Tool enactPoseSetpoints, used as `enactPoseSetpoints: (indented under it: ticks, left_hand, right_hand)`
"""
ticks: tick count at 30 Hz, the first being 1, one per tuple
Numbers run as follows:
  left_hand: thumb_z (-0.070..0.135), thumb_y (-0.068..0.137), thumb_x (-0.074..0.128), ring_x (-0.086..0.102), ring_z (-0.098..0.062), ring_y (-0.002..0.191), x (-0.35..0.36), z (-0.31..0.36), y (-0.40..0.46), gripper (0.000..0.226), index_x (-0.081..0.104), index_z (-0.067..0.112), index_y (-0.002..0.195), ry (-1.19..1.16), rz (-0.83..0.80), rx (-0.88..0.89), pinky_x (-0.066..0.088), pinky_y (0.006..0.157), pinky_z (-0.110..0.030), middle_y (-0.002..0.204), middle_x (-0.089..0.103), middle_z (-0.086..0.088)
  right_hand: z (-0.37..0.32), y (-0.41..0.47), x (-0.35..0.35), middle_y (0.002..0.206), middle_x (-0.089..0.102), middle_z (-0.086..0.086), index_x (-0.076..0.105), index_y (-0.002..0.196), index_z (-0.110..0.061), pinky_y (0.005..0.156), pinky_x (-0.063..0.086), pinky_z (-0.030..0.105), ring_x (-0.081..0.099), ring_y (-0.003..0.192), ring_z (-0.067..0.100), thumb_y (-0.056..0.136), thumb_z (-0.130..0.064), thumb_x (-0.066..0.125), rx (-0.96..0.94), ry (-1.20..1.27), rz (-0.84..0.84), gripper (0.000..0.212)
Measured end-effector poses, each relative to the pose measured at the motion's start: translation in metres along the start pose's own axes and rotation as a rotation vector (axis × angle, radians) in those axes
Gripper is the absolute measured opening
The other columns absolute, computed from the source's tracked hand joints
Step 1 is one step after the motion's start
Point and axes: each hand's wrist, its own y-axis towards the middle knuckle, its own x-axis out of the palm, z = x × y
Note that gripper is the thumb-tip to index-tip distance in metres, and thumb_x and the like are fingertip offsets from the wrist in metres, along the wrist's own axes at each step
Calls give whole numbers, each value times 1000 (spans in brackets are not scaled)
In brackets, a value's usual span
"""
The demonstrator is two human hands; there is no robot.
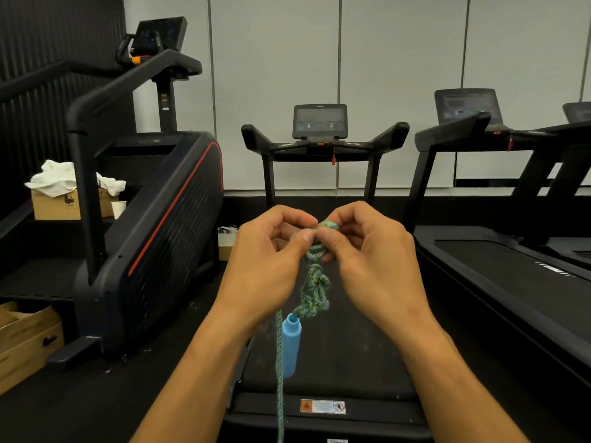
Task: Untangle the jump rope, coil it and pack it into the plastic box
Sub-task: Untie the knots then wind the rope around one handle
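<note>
Left hand (271, 251): pinching the green-blue braided jump rope (315, 292) at its top knot
Right hand (371, 251): gripping the same knot, to pry it loose
Light blue plastic handle (291, 346): hangs free below, weighting the tangle

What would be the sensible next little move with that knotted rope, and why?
Probably tease one loop loose at the top of the tangle. Both the left hand and right hand pinch the jump rope there, and a tight knot hangs just below their fingers, with the blue handle dangling under it. It looks too knotted to coil yet, and no plastic box is in view.
</note>
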Motion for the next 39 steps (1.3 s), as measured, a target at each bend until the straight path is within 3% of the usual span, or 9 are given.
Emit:
enactPoseSetpoints:
  ticks: [2, 5, 9, 11, 16, 21, 25, 29, 39]
  left_hand:
    - [18, 89, 68, 68, -18, 72, 1, 0, -1, 10, 73, 25, 93, 107, -18, 59, 57, 71, -42, 78, 72, 1]
    - [21, 91, 68, 65, -1, 76, 3, 5, -5, 6, 71, 26, 94, 337, -20, 172, 50, 67, -17, 79, 70, 13]
    - [26, 93, 67, 65, -3, 82, 7, 4, -8, 5, 69, 23, 96, 435, -13, 294, 53, 71, -25, 86, 69, 12]
    - [28, 91, 69, 62, 2, 77, 9, 2, -8, 7, 71, 23, 97, 455, 14, 321, 50, 69, -18, 83, 68, 14]
    - [27, 88, 72, 63, 4, 83, 5, -2, -5, 12, 71, 26, 100, 389, -21, 209, 45, 70, -15, 88, 70, 17]
    - [16, 86, 75, 67, -3, 83, -1, -5, -3, 16, 69, 25, 97, 314, -39, 128, 55, 72, -26, 87, 70, 14]
    - [16, 83, 78, 64, -1, 77, 1, -2, -5, 19, 64, 21, 95, 340, -11, 159, 49, 62, -12, 83, 67, 9]
    - [14, 77, 83, 60, 6, 68, 2, 2, -7, 21, 66, 18, 89, 370, -36, 170, 44, 58, -7, 76, 65, 13]
    - [12, 85, 72, 68, -3, 78, 0, 3, -6, 18, 72, 28, 92, 344, -87, 124, 50, 67, -11, 81, 72, 13]
  right_hand:
    - [0, 0, 0, 74, 70, -1, 62, 85, -18, 63, 60, 42, 70, 59, 12, 92, -14, 65, 59, 40, 33, 9]
    - [2, 0, 1, 70, 71, 1, 59, 87, -17, 64, 59, 46, 70, 57, 12, 96, -18, 60, 107, 42, 56, 9]
    - [8, 1, 3, 72, 70, 3, 51, 84, -23, 66, 58, 49, 70, 68, 22, 99, -25, 53, 119, 12, 71, 15]
    - [9, -1, 5, 75, 69, 1, 48, 85, -23, 66, 57, 48, 69, 72, 21, 100, -26, 50, 131, -11, 93, 15]
    - [7, 0, 3, 68, 71, 5, 54, 82, -17, 65, 59, 45, 70, 62, 19, 96, -21, 58, 172, 95, 33, 15]
    - [5, 6, -10, 82, 72, 18, 64, 72, -8, 66, 56, 36, 70, 80, 31, 82, -8, 68, 269, 334, -103, 11]
    - [5, 5, -14, 80, 74, 11, 64, 73, -6, 73, 61, 41, 74, 78, 27, 81, -17, 76, 220, 222, -191, 19]
    - [8, 5, -16, 85, 72, 7, 64, 86, -18, 77, 61, 49, 73, 80, 25, 75, -3, 78, 184, 134, -212, 23]
    - [12, 7, -23, 85, 73, -1, 72, 94, -24, 79, 60, 33, 71, 84, 10, 75, 6, 74, 118, 97, -183, 36]
